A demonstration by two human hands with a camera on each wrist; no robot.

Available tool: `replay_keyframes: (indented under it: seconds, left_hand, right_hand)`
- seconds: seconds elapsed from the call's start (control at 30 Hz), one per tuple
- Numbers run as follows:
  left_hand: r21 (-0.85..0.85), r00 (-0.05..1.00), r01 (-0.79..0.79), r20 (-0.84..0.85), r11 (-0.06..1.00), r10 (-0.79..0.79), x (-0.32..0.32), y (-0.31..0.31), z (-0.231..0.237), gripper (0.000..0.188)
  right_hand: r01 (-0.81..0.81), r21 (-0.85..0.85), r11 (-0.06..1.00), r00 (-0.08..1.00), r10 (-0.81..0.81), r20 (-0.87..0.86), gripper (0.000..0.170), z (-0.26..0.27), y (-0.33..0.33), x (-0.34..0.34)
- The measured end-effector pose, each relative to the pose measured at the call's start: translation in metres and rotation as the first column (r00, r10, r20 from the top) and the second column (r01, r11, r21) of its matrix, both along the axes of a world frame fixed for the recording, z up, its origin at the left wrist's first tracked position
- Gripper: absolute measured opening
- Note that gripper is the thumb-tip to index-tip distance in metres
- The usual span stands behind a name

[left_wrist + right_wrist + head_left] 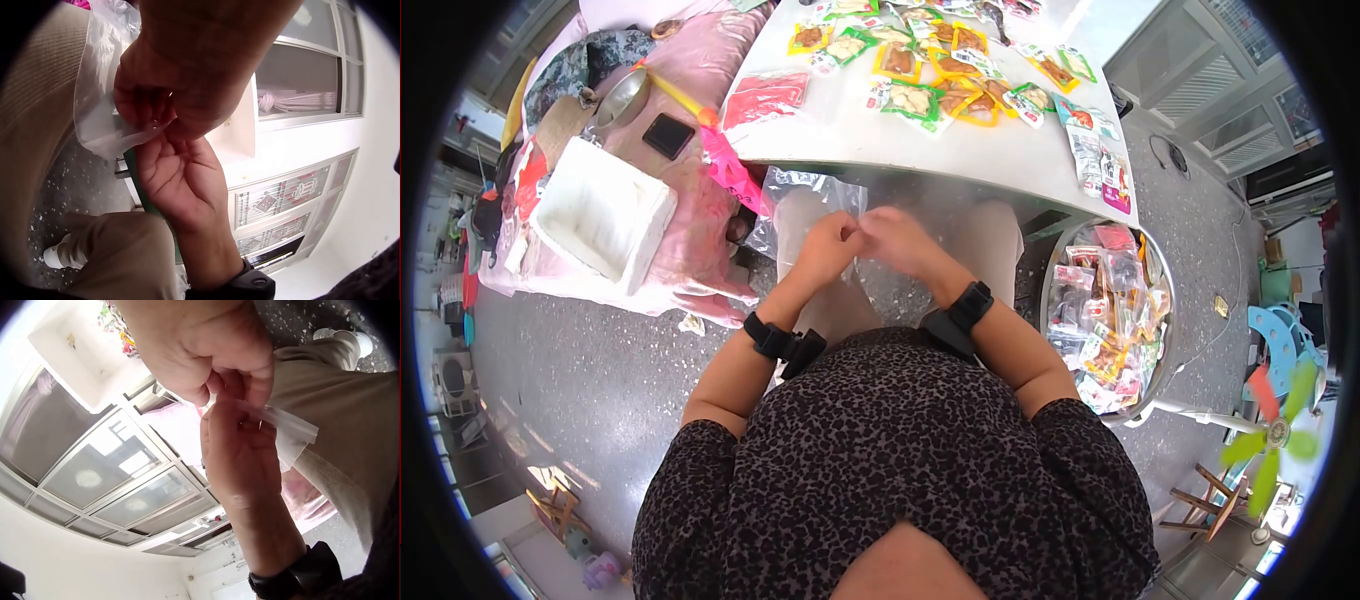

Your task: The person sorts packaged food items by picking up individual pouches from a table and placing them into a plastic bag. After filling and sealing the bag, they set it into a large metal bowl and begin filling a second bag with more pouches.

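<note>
So there's a person right up by the counter (805, 140) with a clear plastic bag (800, 183) hanging over their left thigh, just off the counter's edge. Left hand (830, 248) is closed up, fingers curled, pinching the bag's edge. Right hand (898, 240) is right against it, also curled, fingertips gripping the same edge, kinda blurry from above tho. Loads of food packets (910, 100) are spread over the counter, and a round metal basin (1173, 300) full of more packs sits by their right side. White foam box (605, 208) on the pink-covered bed (685, 270) to the left.
</note>
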State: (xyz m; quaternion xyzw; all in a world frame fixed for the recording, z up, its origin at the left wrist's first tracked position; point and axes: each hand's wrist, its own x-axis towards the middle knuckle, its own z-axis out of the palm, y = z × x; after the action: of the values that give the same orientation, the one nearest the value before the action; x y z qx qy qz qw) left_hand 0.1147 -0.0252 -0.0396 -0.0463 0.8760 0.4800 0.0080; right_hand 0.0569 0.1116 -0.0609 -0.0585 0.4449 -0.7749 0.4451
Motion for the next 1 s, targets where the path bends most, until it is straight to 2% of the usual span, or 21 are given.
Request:
replay_keyframes:
  seconds: [0.07, 0.17, 0.27, 0.37, 0.47, 0.57, 0.6, 0.7, 0.8, 0.9, 1.0]
  left_hand:
    - [0.042, 1.0, -0.009, 0.007, 0.999, 0.008, 0.001, 0.0, 0.001, 0.013]
    - [0.337, 0.998, 0.035, 0.045, 0.941, -0.053, 0.0, -0.007, -0.012, 0.012]
    - [0.493, 0.989, 0.039, 0.103, 0.869, -0.103, -0.001, -0.012, -0.018, 0.012]
    - [0.491, 0.979, 0.043, 0.152, 0.87, -0.134, -0.001, -0.015, -0.016, 0.011]
    - [0.504, 0.976, -0.013, 0.196, 0.864, -0.099, -0.001, -0.013, -0.013, 0.01]
    - [0.427, 0.989, -0.041, 0.148, 0.903, -0.025, -0.002, -0.009, -0.016, 0.009]
    - [0.427, 0.99, -0.073, 0.139, 0.901, 0.014, -0.002, -0.006, -0.015, 0.009]
    - [0.456, 0.981, -0.195, 0.112, 0.868, 0.161, -0.003, -0.004, -0.019, 0.008]
    - [0.434, 0.936, -0.334, 0.049, 0.837, 0.348, 0.0, -0.007, -0.015, 0.011]
    - [0.106, 0.952, -0.249, -0.154, 0.963, 0.263, 0.004, -0.01, -0.007, 0.014]
    - [-0.278, 0.932, -0.209, -0.349, 0.938, 0.104, 0.011, 0.004, -0.003, 0.018]
  right_hand:
    - [0.016, 0.023, 1.0, 1.0, -0.016, -0.003, 0.017, 0.002, -0.002, 0.0]
    - [-0.016, 0.041, 0.999, 1.0, 0.017, -0.021, 0.016, -0.005, -0.001, -0.004]
    - [-0.022, 0.067, 0.998, 0.999, 0.024, -0.03, 0.017, 0.0, 0.0, -0.003]
    - [-0.015, 0.089, 0.996, 1.0, 0.017, -0.025, 0.018, -0.004, -0.002, -0.003]
    - [0.017, 0.197, 0.98, 0.987, 0.014, -0.158, 0.018, 0.016, 0.001, 0.002]
    - [0.033, 0.224, 0.974, 0.986, 0.004, -0.167, 0.017, 0.013, -0.003, 0.002]
    - [0.045, 0.25, 0.967, 0.978, 0.008, -0.208, 0.016, 0.011, -0.005, 0.0]
    - [0.06, 0.193, 0.979, 0.993, -0.04, -0.11, 0.015, 0.013, -0.006, 0.001]
    - [0.092, 0.21, 0.973, 0.992, -0.071, -0.106, 0.013, 0.011, -0.006, 0.0]
    - [0.083, 0.262, 0.962, 0.963, -0.01, -0.269, 0.016, 0.008, -0.007, -0.004]
    - [0.077, 0.273, 0.959, 0.911, 0.043, -0.41, 0.017, 0.015, -0.01, -0.001]
